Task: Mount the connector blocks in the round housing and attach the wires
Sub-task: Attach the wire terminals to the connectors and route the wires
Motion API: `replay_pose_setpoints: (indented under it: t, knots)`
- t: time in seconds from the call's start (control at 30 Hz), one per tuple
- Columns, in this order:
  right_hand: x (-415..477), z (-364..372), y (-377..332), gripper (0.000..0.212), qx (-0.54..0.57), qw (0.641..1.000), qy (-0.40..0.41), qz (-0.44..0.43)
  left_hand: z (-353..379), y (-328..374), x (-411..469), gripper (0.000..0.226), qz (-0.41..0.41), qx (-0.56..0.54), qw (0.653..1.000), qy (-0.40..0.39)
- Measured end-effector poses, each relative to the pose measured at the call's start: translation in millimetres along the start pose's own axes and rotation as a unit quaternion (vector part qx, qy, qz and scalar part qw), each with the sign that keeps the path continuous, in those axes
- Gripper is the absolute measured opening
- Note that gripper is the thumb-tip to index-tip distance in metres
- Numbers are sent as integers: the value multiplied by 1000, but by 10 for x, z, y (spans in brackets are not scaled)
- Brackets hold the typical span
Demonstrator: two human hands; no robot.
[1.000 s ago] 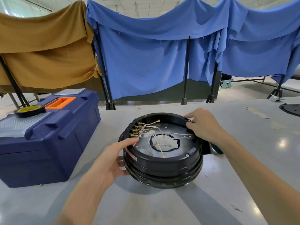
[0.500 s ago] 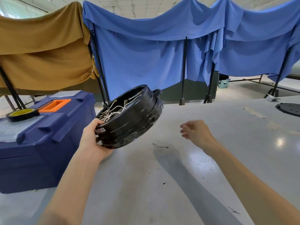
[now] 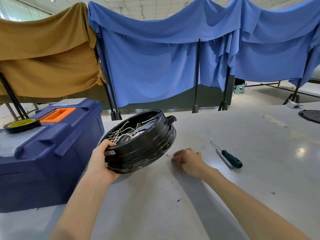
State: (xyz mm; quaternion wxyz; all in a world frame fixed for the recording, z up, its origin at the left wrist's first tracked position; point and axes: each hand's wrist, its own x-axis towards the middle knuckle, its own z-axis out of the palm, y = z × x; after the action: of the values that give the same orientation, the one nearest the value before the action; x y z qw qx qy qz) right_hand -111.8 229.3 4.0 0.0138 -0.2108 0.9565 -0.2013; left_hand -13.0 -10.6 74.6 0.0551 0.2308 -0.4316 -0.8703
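The round black housing (image 3: 145, 146) is lifted off the grey table (image 3: 225, 196) and tilted, its open face turned up and to the left. White wires with brass ring terminals (image 3: 124, 133) lie loose inside it. My left hand (image 3: 102, 163) grips its lower left rim, thumb over the edge. My right hand (image 3: 188, 159) rests low on the table just right of the housing, fingers curled over a small thin wire (image 3: 170, 157) lying there; whether it pinches the wire is hidden.
A dark blue toolbox (image 3: 43, 153) with an orange handle stands at the left, a roll of black and yellow tape (image 3: 21, 124) on its lid. A green-handled screwdriver (image 3: 228, 157) lies right of my right hand. A black disc (image 3: 310, 115) sits at the far right edge.
My left hand lifted the housing off the table and tilted it, then lowered it a little. My right hand let go of the rim and dropped to the table by the small wire.
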Motion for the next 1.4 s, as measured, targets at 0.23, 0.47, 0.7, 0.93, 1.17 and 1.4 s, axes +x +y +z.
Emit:
replay_pose_setpoints:
  t: [0.23, 0.47, 0.7, 0.93, 1.17, 1.4]
  knots:
    - [-71, -62, 127, 36, -71, 995, 68, 19, -13, -20, 6, 43, -4, -7, 1000, -13]
    - [-104, -222, 235, 27, -91, 990, 37, 103, 10, -58, -27, 30, 3, -7, 1000, 10]
    - [-204, -449, 253, 30, -111, 983, -67, 133, 4, -178, -54, 30, -7, 53, 998, 26]
    - [-383, -667, 359, 8, 46, 981, -92, 162, -75, -378, -88, 13, 6, 116, 992, 50]
    - [-502, -926, 324, 7, 454, 878, 117, 100, -156, -561, -150, 36, -5, 146, 988, 55]
    - [-531, -793, -90, 15, 591, 802, 76, 35, -45, -764, -360, 18, 40, 188, 978, 77]
